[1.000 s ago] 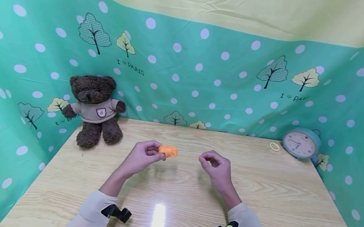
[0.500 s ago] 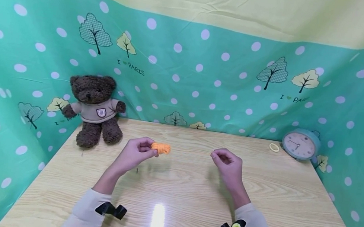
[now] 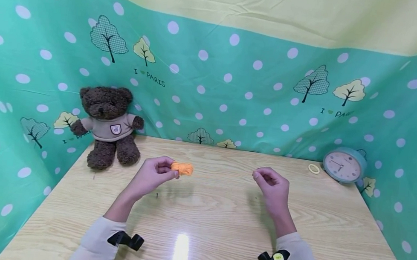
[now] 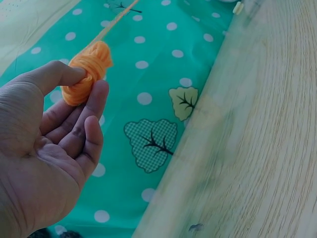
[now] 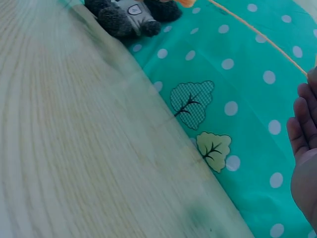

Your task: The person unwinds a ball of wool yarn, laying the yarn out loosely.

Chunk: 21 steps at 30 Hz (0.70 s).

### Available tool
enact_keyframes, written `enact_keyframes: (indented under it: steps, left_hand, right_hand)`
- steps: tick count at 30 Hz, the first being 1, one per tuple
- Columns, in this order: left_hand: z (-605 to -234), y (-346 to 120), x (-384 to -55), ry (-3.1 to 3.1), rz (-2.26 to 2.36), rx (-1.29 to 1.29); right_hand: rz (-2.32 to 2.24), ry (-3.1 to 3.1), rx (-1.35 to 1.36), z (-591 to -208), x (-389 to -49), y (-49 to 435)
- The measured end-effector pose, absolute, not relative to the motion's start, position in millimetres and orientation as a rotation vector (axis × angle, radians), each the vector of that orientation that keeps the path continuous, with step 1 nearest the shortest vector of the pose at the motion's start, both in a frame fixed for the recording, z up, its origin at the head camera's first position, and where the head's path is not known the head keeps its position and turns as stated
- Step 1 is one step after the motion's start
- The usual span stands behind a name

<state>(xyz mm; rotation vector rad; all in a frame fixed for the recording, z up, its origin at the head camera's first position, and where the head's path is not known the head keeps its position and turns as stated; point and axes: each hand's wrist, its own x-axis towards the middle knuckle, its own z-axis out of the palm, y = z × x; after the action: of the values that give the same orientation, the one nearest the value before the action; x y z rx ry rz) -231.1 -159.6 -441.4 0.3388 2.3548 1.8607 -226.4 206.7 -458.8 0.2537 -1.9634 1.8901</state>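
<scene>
Between thumb and fingers, my left hand (image 3: 155, 175) pinches a small wound bundle of orange yarn (image 3: 182, 168), held above the table. In the left wrist view the thumb presses on the yarn bundle (image 4: 88, 72), and a single strand (image 4: 116, 20) leads up from its top. My right hand (image 3: 272, 191) is raised level with the left, some way to the right, its thumb and fingertips pinched on the strand's far end. The right wrist view shows that strand (image 5: 260, 33) stretched straight to the fingertips of the right hand (image 5: 307, 119), which is cut off by the frame edge.
A brown teddy bear (image 3: 107, 125) in a grey shirt sits at the table's back left. At the back right stand a blue alarm clock (image 3: 344, 165) and a pale yellow ring (image 3: 314, 169). Green dotted cloth (image 3: 213, 83) hangs around the wooden table (image 3: 217, 221).
The hands have moved apart: the right hand to the right, the left hand with the yarn bundle slightly left. The gap spanned by the strand has widened.
</scene>
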Motion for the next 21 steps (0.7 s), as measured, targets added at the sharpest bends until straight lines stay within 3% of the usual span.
enact_keyframes:
  steps: [21]
  left_hand:
    - [-440,-167,-231,2.371,1.875,0.346]
  right_hand:
    - [1.927,-1.847,0.151,-452,-231,232]
